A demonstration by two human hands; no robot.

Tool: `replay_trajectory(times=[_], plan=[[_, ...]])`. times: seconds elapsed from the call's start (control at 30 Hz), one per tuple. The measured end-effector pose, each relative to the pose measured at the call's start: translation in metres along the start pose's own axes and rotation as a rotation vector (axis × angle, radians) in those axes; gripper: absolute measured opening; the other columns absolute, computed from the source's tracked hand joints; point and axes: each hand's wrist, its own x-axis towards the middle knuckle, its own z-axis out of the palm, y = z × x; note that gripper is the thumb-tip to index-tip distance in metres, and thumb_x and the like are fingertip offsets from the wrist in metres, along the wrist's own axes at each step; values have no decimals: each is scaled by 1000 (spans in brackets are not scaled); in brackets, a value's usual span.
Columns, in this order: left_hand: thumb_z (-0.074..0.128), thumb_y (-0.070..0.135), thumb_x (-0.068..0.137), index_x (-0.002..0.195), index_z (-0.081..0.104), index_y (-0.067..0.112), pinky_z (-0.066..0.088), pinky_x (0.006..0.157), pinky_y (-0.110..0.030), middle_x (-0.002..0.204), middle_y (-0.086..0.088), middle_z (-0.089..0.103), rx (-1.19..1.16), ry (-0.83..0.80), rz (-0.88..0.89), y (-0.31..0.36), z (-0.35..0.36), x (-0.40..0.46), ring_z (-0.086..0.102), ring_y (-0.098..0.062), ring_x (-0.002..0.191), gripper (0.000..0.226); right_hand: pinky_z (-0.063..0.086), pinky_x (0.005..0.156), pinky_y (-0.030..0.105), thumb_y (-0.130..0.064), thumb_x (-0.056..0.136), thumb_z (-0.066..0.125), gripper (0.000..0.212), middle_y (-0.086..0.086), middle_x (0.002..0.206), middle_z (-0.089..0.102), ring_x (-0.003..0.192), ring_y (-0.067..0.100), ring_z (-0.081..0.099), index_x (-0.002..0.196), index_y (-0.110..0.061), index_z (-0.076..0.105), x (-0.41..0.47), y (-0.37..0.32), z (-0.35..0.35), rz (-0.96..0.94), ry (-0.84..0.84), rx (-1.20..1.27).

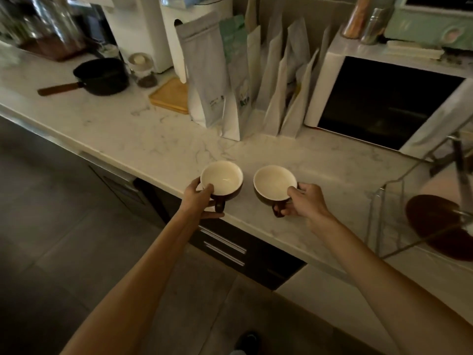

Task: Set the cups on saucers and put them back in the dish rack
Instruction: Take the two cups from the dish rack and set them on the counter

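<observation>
Two brown cups with cream insides are at the front edge of the marble counter (158,149). My left hand (198,201) grips the left cup (222,178) by its rim and handle. My right hand (305,201) holds the right cup (274,183), thumb on the rim, fingers at the handle. Whether the cups rest on the counter or hover just above it I cannot tell. A dark brown saucer (435,226) lies in the wire dish rack (378,221) at the right edge.
Paper bags (212,73) stand upright behind the cups. A white microwave (378,98) is at the back right. A black saucepan (102,76), a glass jar (143,70) and a wooden board (171,96) sit at the back left. Drawers (225,249) are below the counter.
</observation>
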Motion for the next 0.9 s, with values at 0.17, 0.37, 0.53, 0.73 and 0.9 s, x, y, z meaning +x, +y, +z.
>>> replay_trajectory(times=[0.17,0.37,0.53,0.73,0.9], plan=[[53,16,97,146,35,24,59,55,-45,121,-10,43,-65,56,-46,6,-16,25,54,-31,102,52,55,42,26,-8,93,52,35,24,97,69,61,30,72,125,3,58,26,-17,38,-12,1,18],[53,15,97,145,35,26,58,69,-54,118,-9,43,-105,105,-71,11,-29,51,55,-35,109,52,58,45,30,-8,93,53,28,22,98,69,64,35,72,118,1,61,47,-31,70,-12,-20,27],[52,14,97,146,34,26,59,64,-51,119,-9,44,-87,106,-71,12,-29,66,53,-32,106,53,58,44,28,-8,93,53,28,16,89,68,61,28,69,119,1,61,57,-35,84,6,-20,21],[52,13,97,147,33,25,60,51,-42,114,-7,48,-66,98,-52,13,-23,76,54,-29,103,55,59,45,29,-8,93,54,27,9,80,65,62,27,70,118,1,61,66,-36,90,17,-8,24],[53,14,97,146,33,25,61,52,-43,118,-8,49,-64,92,-37,12,-23,78,54,-30,105,54,60,48,31,-9,93,54,28,7,79,65,59,26,69,118,1,62,75,-35,91,21,8,21]])
